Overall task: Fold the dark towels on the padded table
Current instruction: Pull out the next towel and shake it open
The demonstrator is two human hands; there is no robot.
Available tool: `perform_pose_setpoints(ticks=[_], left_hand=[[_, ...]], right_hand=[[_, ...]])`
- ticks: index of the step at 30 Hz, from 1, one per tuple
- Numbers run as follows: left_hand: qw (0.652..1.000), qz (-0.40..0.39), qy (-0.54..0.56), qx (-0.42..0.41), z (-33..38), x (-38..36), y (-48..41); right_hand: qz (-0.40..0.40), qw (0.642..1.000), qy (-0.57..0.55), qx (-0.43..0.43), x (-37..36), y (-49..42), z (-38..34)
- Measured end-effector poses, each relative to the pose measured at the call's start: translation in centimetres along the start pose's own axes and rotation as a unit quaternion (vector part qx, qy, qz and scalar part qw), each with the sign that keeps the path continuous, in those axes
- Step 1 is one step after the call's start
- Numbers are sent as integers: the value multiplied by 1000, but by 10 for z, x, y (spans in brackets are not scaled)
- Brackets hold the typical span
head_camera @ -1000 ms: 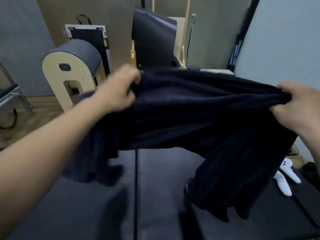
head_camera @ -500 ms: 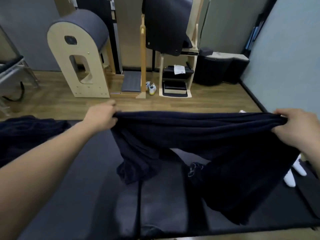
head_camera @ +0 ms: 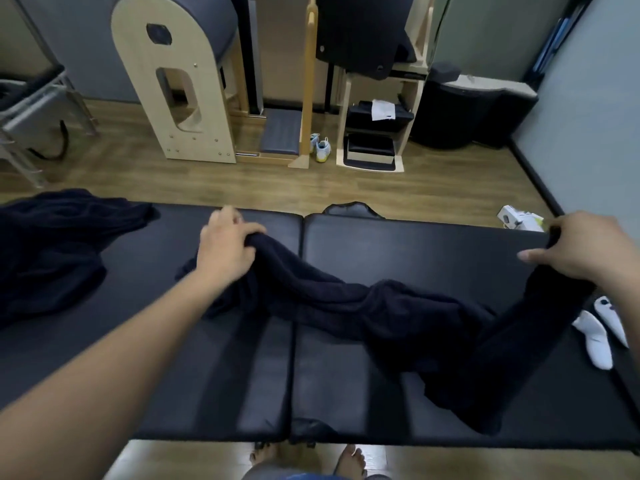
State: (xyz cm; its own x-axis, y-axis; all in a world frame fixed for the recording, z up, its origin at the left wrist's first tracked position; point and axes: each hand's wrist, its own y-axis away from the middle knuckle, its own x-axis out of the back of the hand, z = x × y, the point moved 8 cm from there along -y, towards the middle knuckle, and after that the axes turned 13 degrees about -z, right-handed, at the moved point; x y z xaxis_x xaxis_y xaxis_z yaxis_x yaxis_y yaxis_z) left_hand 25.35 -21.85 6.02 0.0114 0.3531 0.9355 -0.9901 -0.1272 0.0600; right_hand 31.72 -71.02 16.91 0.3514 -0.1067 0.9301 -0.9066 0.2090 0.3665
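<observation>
A dark navy towel [head_camera: 381,313] sags across the black padded table [head_camera: 398,244], bunched along its length and lying on the pad in the middle. My left hand [head_camera: 225,247] grips one end of it near the table's far edge, left of the centre seam. My right hand [head_camera: 585,251] grips the other end at the far right, where the cloth hangs down onto the pad. A second dark towel [head_camera: 55,251] lies crumpled on the left part of the table, apart from both hands.
Two white controllers [head_camera: 599,330] lie on the table's right side beside the towel. Beyond the far edge is wood floor with a wooden arched barrel [head_camera: 180,81], a wooden rack [head_camera: 377,116] and shoes [head_camera: 320,148]. My bare feet [head_camera: 311,459] stand at the near edge.
Both hands have brought the towel down from chest height to the table. Its middle now rests on the pad and the upper edge has gone slack.
</observation>
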Motion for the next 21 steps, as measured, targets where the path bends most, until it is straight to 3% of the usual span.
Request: perform_pose_setpoints(ticks=[2, 3, 6, 8, 9, 12, 15, 17, 19, 20, 21], left_hand=[[991, 3, 99, 93, -11, -22, 21], [987, -7, 128, 97, 1, -32, 30], [984, -17, 176, 31, 67, -45, 51], [977, 5, 214, -14, 103, -45, 68], [971, 30, 236, -26, 108, -46, 76], [974, 95, 206, 7, 79, -70, 97], [962, 32, 219, 159, 12, -123, 110], [912, -52, 276, 299, -32, -165, 120], [824, -95, 381, 410, -63, -191, 133], [739, -103, 488, 454, -68, -199, 141], [616, -112, 620, 474, -63, -209, 144]], right_hand=[[12, 998, -25, 63, -8, 9, -27], [9, 992, -48, 116, -17, 18, -51], [-70, 948, -46, 308, -76, 61, -152], [-137, 914, -22, 380, -129, 83, -204], [-150, 907, -21, 393, -150, 87, -220], [-87, 918, -11, 387, -163, 88, -236], [-75, 917, -46, 390, -147, 87, -235], [-56, 908, -95, 404, -124, 88, -231], [-32, 906, -138, 398, -99, 82, -222], [-32, 908, -153, 390, -89, 79, -218], [-41, 909, -161, 382, -85, 75, -214]])
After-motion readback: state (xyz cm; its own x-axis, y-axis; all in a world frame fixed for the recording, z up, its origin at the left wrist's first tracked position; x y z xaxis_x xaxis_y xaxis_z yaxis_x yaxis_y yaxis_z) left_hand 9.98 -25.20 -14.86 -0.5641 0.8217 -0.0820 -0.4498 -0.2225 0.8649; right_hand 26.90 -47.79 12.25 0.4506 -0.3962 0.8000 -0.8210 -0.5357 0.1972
